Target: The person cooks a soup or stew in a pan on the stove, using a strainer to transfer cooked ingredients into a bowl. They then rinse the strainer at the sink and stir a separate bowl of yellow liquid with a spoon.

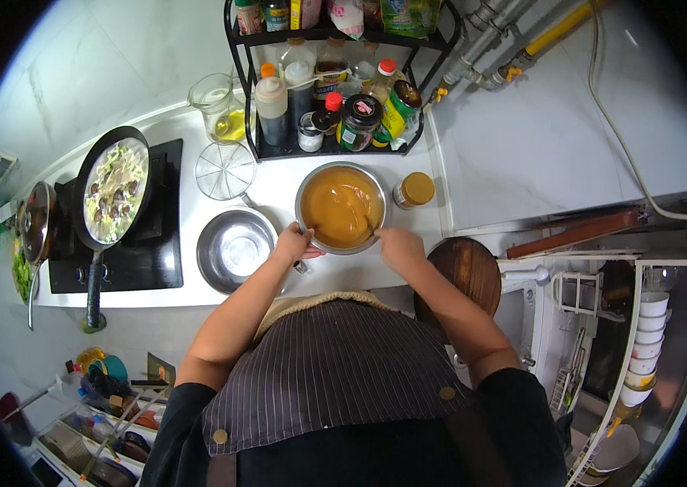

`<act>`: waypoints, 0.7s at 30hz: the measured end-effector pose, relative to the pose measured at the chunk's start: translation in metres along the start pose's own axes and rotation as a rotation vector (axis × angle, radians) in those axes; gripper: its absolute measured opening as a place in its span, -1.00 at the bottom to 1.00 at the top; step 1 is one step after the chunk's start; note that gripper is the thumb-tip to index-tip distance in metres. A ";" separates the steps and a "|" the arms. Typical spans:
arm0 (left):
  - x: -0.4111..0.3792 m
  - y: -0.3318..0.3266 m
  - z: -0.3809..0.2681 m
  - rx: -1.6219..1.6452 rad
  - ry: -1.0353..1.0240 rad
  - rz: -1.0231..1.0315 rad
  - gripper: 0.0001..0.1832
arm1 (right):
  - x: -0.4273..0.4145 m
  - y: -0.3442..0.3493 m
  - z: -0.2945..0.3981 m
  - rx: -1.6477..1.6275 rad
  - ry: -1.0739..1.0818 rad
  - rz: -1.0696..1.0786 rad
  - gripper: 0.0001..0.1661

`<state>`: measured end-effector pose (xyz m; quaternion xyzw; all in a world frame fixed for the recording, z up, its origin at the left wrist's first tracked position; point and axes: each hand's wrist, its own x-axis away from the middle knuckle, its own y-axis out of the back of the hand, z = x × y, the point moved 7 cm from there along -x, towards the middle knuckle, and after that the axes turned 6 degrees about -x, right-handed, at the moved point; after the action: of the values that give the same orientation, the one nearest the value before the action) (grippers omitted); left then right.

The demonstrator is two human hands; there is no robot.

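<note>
A stainless steel bowl of smooth orange-brown sauce stands on the white counter in front of me. My left hand grips its lower left side, thumb by the rim and fingers against the outer wall. At the lower right rim, my right hand is closed around a thin utensil; its tip sits in the sauce and most of it is hidden. Swirl marks show on the sauce. Left of the bowl, a steel saucepan is partly covered by my left forearm. A gold-lidded jar stands just right of the bowl.
A frying pan of food with greens sits on the black gas hob. Behind the saucepan lie a wire strainer and a glass jug. A black rack holds several bottles and jars. A round wooden board is by my right forearm.
</note>
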<state>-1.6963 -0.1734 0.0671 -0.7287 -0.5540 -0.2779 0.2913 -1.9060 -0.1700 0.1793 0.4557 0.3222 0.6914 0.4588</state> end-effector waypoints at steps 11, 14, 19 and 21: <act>-0.003 0.001 0.000 0.065 -0.016 -0.007 -0.78 | -0.008 -0.010 -0.012 -0.045 -0.041 -0.101 -0.62; 0.000 -0.002 -0.001 0.050 -0.012 -0.004 -0.81 | 0.014 -0.009 0.004 -0.049 -0.012 0.029 -0.62; 0.003 -0.003 -0.008 0.056 -0.031 -0.003 -0.77 | -0.029 -0.013 0.041 -0.113 -0.032 -0.116 -0.63; 0.003 -0.001 -0.004 0.055 -0.027 0.000 -0.76 | -0.034 -0.011 0.029 -0.021 0.048 -0.188 -0.55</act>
<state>-1.6966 -0.1745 0.0725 -0.7241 -0.5653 -0.2526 0.3037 -1.8697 -0.1969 0.1690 0.4021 0.3670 0.6594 0.5185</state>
